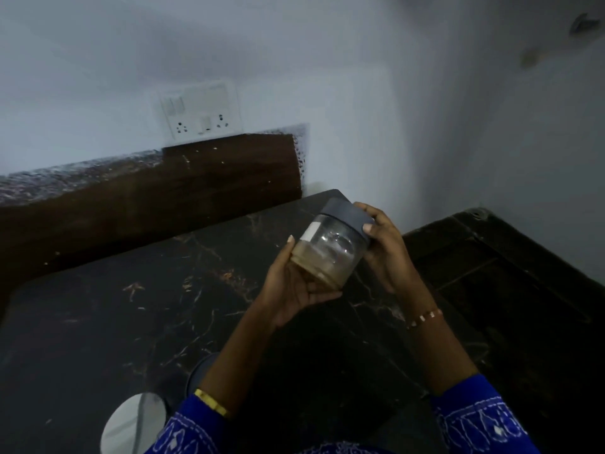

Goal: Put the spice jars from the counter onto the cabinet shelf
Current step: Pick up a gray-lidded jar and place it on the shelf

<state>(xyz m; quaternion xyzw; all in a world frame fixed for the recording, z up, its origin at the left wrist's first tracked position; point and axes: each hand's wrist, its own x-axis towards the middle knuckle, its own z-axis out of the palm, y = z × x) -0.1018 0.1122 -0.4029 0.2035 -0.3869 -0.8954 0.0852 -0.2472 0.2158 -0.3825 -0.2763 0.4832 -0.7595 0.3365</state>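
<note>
Above the dark marbled worktop (137, 290), near its far right corner, you have one jar (329, 247) lifted clear and tilted, its grey lid (347, 216) pointing up and away from you. Your left hand (294, 283) cups the base, fingers curled under it and thumb up the side by the white label. Your right hand (383, 244) wraps the lid end, thumb pressed on the lid's rim. A little brownish spice lies in the low end of the glass. This looks like the carry step: the jar is picked up but not yet shelved, and no cabinet shelf shows from here, so you will need to turn or look up to find it. Check the lid is tight before you raise the jar, and bring it upright. Another dark-lidded jar (196, 371) seems to sit by your left forearm, partly hidden, beside a round shiny lid (131, 424).
</note>
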